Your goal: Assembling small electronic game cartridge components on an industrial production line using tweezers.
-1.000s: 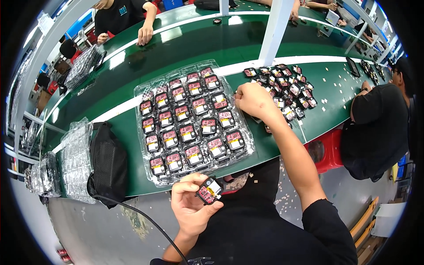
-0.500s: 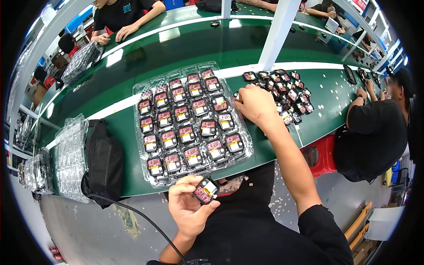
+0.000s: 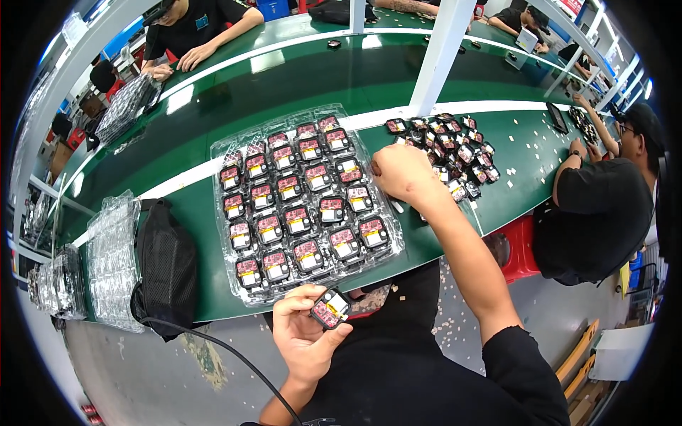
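Note:
Between thumb and fingers, my left hand (image 3: pixel 304 328) holds a small black-cased electronic module (image 3: pixel 331 308) with a reddish circuit board, a white patch and a yellow strip. It is just off the table's near edge. My right hand (image 3: pixel 401 172) is closed, knuckles up, over the table between the tray's right side and a heap of modules. Its fingertips are hidden, so what they hold, if anything, does not show. Similar modules sit in rows in a clear plastic tray (image 3: pixel 238 285). The heap of loose modules (image 3: pixel 465 154) lies just beyond and right of my right hand.
On the left are stacked clear trays (image 3: pixel 114 263) and a black mesh bag (image 3: pixel 167 259). A white post (image 3: pixel 442 60) rises behind the heap. Small pale chips lie on the green table (image 3: pixel 522 167). A co-worker (image 3: pixel 604 199) sits at right; another person (image 3: pixel 195 35) works across the table.
My right hand has shifted slightly left, staying beside the tray's right edge. My left hand holds the module in nearly the same place. The view has moved a little.

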A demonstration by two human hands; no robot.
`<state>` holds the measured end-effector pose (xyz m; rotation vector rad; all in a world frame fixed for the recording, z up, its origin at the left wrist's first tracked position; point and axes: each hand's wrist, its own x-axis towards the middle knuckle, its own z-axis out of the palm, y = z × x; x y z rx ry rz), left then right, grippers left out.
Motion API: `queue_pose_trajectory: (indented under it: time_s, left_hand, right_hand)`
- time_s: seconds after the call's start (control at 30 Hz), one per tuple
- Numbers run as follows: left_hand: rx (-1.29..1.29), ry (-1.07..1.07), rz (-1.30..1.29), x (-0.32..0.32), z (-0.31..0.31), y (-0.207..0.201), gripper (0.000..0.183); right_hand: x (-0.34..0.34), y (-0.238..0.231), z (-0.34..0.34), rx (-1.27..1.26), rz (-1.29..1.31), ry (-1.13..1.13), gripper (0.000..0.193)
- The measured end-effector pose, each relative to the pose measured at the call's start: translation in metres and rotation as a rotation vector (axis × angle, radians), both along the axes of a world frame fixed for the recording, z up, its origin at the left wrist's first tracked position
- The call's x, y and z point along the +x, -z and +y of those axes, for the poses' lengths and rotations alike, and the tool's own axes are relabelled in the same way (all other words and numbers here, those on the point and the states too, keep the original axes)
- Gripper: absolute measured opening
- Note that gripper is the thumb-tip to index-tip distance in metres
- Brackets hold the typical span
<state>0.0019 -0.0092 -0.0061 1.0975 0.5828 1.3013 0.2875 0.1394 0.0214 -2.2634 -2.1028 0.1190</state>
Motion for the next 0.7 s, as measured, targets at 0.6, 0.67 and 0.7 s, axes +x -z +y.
queue_pose_trajectory:
  time_s: [0.6, 0.67, 0.7]
  left_hand:
    - [-0.025, 0.003, -0.078, -0.004, 0.0, 0.0, 0.061]
    - [-0.011, -0.002, -0.071, -0.004, 0.001, 0.002, 0.06]
    - [0.004, -0.009, -0.064, -0.005, 0.001, 0.002, 0.06]
  right_hand:
    - [0.007, 0.007, -0.005, 0.332, 0.327, 0.201, 0.018]
    - [0.014, 0.009, -0.003, 0.531, 0.621, 0.226, 0.019]
    - [0.014, 0.008, -0.003, 0.609, 0.773, 0.25, 0.017]
